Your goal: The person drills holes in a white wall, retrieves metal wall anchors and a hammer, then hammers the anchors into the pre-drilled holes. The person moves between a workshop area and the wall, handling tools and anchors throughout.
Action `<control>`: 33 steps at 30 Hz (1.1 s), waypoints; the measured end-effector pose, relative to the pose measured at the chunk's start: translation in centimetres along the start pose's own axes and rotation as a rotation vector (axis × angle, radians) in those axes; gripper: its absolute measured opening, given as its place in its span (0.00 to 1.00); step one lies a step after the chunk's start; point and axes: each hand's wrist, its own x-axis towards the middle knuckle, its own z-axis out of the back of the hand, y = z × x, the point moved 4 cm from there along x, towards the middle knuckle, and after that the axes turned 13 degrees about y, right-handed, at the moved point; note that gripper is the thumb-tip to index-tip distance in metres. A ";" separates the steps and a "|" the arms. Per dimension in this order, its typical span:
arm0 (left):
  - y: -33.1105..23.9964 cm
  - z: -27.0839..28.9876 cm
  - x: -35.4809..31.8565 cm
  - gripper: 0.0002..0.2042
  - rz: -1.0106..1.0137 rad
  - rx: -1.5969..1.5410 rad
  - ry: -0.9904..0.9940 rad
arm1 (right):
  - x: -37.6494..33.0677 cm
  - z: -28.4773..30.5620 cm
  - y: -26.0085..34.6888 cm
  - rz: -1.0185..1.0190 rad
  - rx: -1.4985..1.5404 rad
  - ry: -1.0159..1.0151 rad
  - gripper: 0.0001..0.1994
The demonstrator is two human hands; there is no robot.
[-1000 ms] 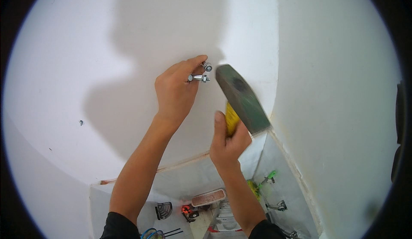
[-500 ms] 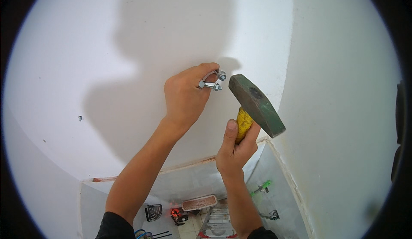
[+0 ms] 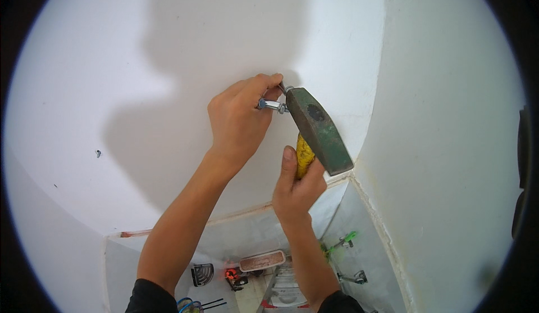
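My left hand (image 3: 238, 116) is raised at the white wall, its fingers closed around two metal expansion bolts. One expansion bolt (image 3: 272, 105) sticks out sideways between the fingers. The second, at the fingertips, is mostly hidden by the fingers and the hammer (image 3: 321, 130). Dark green and worn, the hammer's head has its upper end right by that second bolt, seemingly touching it. Below, my right hand (image 3: 298, 192) grips the hammer's yellow handle close under the head, thumb along it.
A small metal anchor (image 3: 98, 154) protrudes from the wall at left. Far below are a stepladder (image 3: 285, 293), a long tub (image 3: 262, 261), an orange-and-black tool (image 3: 233, 276), a black corner rack (image 3: 202, 275) and a tap (image 3: 356, 278). Another wall (image 3: 438, 144) meets this one at right.
The hammer head has moved left and slightly up, from apart to against the bolts' ends. My left hand has shifted slightly left and still holds the bolts.
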 end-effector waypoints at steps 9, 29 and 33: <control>-0.4 0.0 0.1 0.18 0.002 -0.069 -0.009 | 1.6 0.5 0.4 0.012 -0.059 -0.040 0.13; -1.0 3.0 0.0 0.13 0.156 -0.025 0.100 | -0.9 1.3 -0.9 -0.077 0.294 -0.068 0.26; -2.2 2.9 -1.2 0.19 0.881 -0.914 0.216 | -0.6 -0.2 -1.7 0.026 0.074 -0.109 0.25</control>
